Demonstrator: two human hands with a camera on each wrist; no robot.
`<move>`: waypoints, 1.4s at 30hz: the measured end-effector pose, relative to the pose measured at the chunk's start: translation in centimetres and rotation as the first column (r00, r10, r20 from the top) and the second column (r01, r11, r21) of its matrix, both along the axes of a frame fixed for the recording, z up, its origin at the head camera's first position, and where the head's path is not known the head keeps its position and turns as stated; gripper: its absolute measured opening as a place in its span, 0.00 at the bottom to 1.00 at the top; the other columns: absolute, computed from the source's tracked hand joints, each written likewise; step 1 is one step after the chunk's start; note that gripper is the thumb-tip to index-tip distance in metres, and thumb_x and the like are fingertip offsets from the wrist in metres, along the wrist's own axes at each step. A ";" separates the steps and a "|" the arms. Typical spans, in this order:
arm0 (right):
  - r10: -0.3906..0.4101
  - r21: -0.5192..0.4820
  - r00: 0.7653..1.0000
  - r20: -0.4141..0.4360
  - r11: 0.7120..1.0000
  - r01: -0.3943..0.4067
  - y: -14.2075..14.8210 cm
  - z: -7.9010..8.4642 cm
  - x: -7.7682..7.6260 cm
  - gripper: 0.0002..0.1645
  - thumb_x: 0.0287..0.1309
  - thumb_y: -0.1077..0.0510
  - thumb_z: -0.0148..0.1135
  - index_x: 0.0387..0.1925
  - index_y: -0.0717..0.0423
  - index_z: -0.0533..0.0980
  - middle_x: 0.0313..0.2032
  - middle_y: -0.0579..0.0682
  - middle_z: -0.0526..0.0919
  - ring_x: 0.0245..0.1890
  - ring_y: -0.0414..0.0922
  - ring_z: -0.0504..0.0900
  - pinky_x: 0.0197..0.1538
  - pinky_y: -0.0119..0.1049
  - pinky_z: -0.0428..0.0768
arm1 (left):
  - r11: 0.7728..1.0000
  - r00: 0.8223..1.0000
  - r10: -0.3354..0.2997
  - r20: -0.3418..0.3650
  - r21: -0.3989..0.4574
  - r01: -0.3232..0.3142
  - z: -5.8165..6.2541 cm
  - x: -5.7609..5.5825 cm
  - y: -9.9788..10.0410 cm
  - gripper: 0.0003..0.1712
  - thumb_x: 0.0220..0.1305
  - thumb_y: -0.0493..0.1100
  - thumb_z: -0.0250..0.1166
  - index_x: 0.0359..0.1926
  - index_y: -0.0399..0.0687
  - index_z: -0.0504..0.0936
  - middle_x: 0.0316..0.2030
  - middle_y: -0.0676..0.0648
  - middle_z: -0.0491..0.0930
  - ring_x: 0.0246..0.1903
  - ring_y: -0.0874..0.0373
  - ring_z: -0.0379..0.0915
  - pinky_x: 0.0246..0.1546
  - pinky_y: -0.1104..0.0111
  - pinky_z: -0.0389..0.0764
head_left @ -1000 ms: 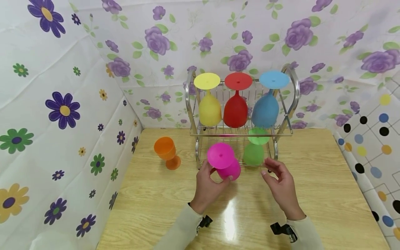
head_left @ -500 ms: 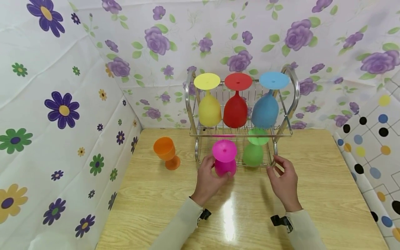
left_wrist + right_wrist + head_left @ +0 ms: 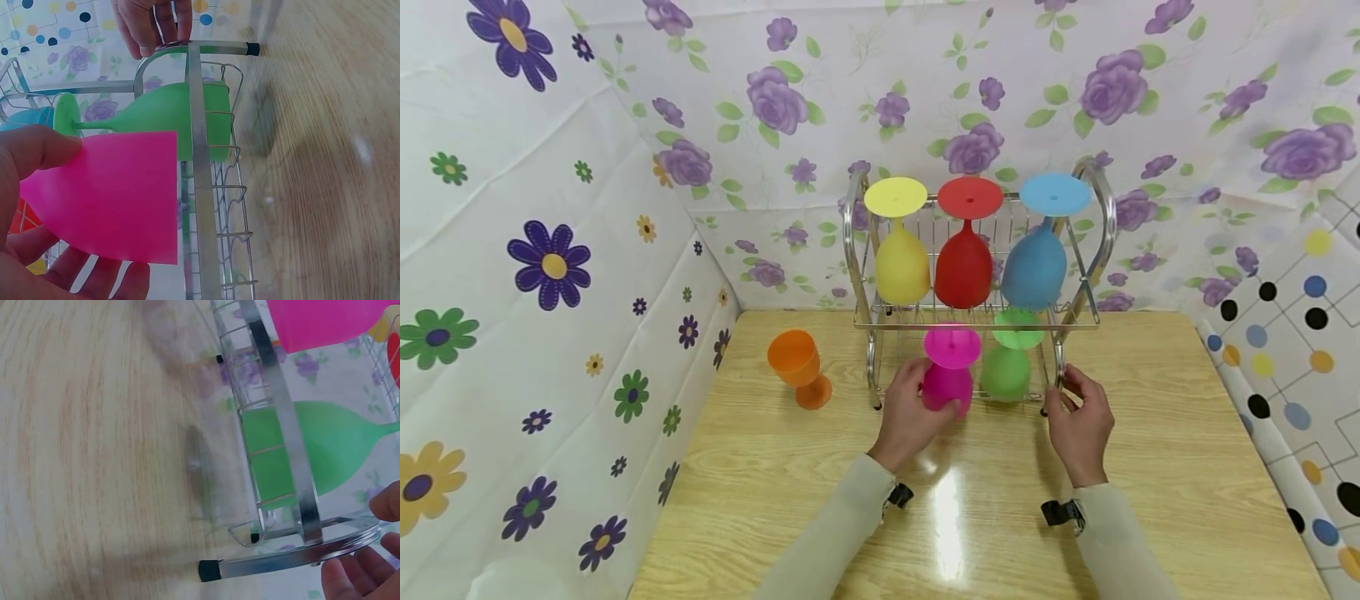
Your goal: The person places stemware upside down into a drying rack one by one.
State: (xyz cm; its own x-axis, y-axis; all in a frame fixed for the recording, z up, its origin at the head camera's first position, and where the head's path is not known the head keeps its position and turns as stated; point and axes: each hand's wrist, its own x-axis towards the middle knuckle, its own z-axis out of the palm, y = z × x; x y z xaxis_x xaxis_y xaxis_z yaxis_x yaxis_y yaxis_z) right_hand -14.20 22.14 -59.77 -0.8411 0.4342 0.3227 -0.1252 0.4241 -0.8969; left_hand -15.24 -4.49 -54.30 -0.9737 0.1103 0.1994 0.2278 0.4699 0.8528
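My left hand (image 3: 916,417) grips a magenta plastic goblet (image 3: 947,387) by its bowl, upside down with the foot on top. The goblet is at the front of the rack's lower tier; its rim (image 3: 176,206) shows near the front bar in the left wrist view. A green goblet (image 3: 1006,372) stands inverted in the lower tier, just to the right. My right hand (image 3: 1081,421) holds the right leg of the metal rack (image 3: 1060,354), with thumb and fingers on either side of the tube (image 3: 350,540).
Inverted yellow (image 3: 902,267), red (image 3: 963,271) and blue goblets (image 3: 1034,268) fill the upper tier. An orange goblet (image 3: 795,360) stands upright on the wooden table (image 3: 760,500), left of the rack. Patterned cloth (image 3: 850,83) hangs behind and at both sides.
My left hand has moved the magenta goblet forward and slightly right, towards the lower tier, and it is now more upright. My right hand has moved from beside the green goblet to the rack's right leg.
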 end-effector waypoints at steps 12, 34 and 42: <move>-0.084 0.074 0.996 -0.018 0.994 0.085 0.6 -0.1 -1.0 0.20 0.69 0.60 0.69 0.61 0.53 0.85 0.48 0.56 0.89 0.45 0.29 0.83 0.45 0.12 0.80 | 1.000 0.999 0.002 0.054 -0.003 -0.002 -0.8 -1.8 0.9 0.43 0.59 0.47 0.79 0.74 0.49 0.74 0.64 0.46 0.76 0.59 0.47 0.78 0.54 0.52 0.89; -0.087 0.106 0.996 -0.032 0.990 0.090 0.8 -0.4 -1.3 0.20 0.67 0.62 0.70 0.60 0.55 0.85 0.45 0.57 0.89 0.40 0.29 0.82 0.42 0.12 0.80 | 1.000 1.000 0.012 0.021 -0.020 -0.012 -1.7 -5.9 2.1 0.40 0.59 0.44 0.79 0.71 0.46 0.75 0.65 0.42 0.76 0.62 0.45 0.78 0.57 0.50 0.87; -0.079 0.121 0.996 -0.047 0.989 0.084 1.0 -0.4 -1.3 0.20 0.67 0.62 0.70 0.60 0.54 0.85 0.44 0.57 0.89 0.39 0.21 0.78 0.42 0.11 0.80 | 1.000 1.000 -0.009 0.009 -0.012 0.009 -2.8 -6.2 2.2 0.41 0.59 0.41 0.80 0.71 0.44 0.75 0.62 0.42 0.78 0.61 0.47 0.77 0.60 0.52 0.86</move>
